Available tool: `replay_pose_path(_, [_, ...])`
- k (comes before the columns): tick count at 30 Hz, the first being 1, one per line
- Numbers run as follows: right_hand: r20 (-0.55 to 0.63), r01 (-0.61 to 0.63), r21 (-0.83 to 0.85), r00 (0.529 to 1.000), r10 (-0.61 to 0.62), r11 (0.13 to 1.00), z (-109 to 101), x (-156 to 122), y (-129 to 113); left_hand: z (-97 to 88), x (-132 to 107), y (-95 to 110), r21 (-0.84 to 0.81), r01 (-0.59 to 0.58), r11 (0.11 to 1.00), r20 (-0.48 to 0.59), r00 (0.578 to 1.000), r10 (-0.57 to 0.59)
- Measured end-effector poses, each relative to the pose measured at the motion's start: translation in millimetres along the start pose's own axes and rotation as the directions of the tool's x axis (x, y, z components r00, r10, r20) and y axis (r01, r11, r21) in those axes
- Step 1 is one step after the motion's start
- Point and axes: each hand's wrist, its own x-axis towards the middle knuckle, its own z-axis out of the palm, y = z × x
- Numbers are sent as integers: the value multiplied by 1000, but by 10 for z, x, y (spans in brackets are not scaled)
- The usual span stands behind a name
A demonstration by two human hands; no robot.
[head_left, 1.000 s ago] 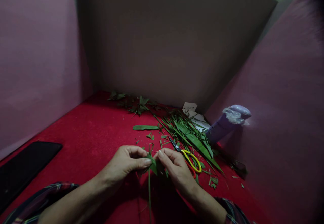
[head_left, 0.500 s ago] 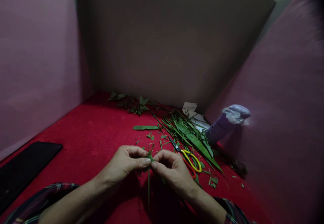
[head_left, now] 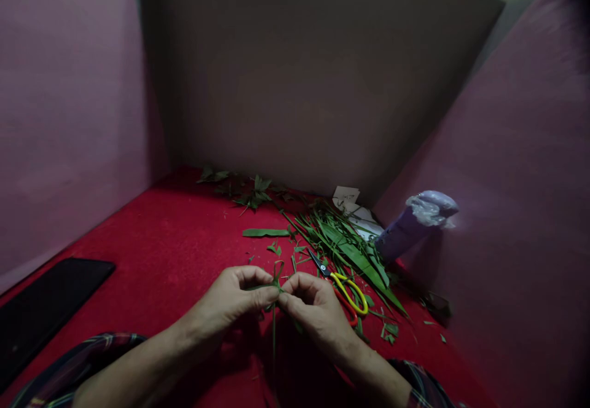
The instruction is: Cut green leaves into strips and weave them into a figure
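Between my hands is a small folded green leaf strip (head_left: pixel 278 278), with a thin loop rising above my fingertips and a long narrow end hanging below. My left hand (head_left: pixel 237 294) pinches it between thumb and fingers from the left side. From the right, my right hand (head_left: pixel 316 303) also pinches the leaf strip, its fingertips nearly touching those of my left. Most of the folded part is hidden behind my thumbs. Just past my right hand lies a pair of scissors (head_left: pixel 341 285) with black blades and yellow and red handles.
A heap of long green leaves (head_left: pixel 350 248) lies right of centre on the red cloth (head_left: pixel 175 236). Behind it are white papers (head_left: pixel 362 217) and a purple container (head_left: pixel 405 230) with plastic on top. A black flat object (head_left: pixel 50 309) lies at left. Leafy sprigs (head_left: pixel 255 193) lie along the back wall.
Both hands stay close together on the leaf strip and have shifted very slightly right. My left fingertips have moved a little over the folded part, covering more of it.
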Motion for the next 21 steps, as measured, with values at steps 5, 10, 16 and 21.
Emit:
replay_pose_path(5, [-9,17,-12,1000,-17,1000,4,1,10,-10,5,-32,-16,-9,1000,-16,1000,9])
replay_pose_path(10, [-24,49,-45,998,-50,998,5,-1,22,-3,21,-46,-10,-48,999,-61,997,47])
replay_pose_path(16, [34,75,-41,997,-74,996,-51,-12,-63,18,-14,-5,92,-236,967,-52,969,242])
replay_pose_path(21, [35,179,-69,984,-177,981,-125,-47,-174,19,-143,41,442,-774,453,144,559,816])
